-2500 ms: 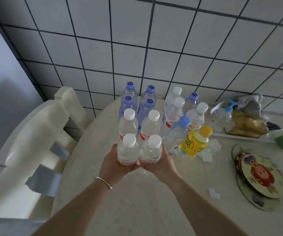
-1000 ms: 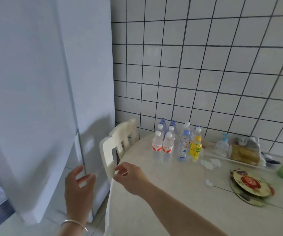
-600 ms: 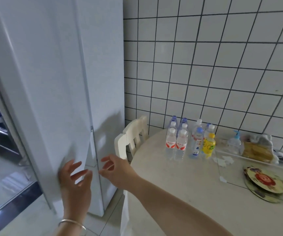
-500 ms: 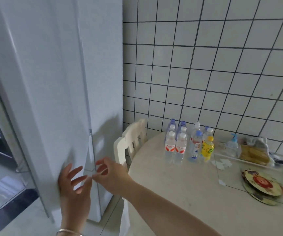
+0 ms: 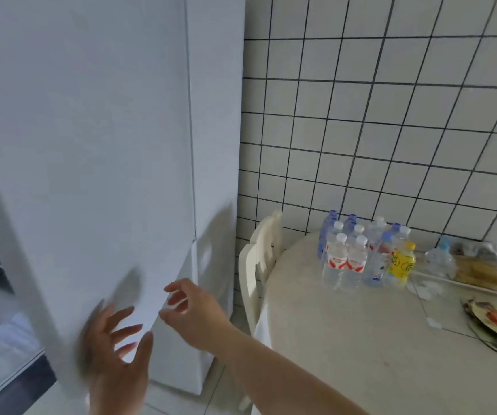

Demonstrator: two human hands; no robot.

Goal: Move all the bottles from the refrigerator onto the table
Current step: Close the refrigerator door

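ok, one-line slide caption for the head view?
Both empty hands, left and right, reach the refrigerator door; bottles grouped on table.

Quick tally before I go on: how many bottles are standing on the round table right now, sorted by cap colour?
Caps that can be made out on the round beige table:
Clear plastic bottles with white caps: 6
Clear plastic bottles with blue caps: 4
Yellow bottle with yellow cap: 1
Total: 11
The back rows overlap, so a few more may be hidden.
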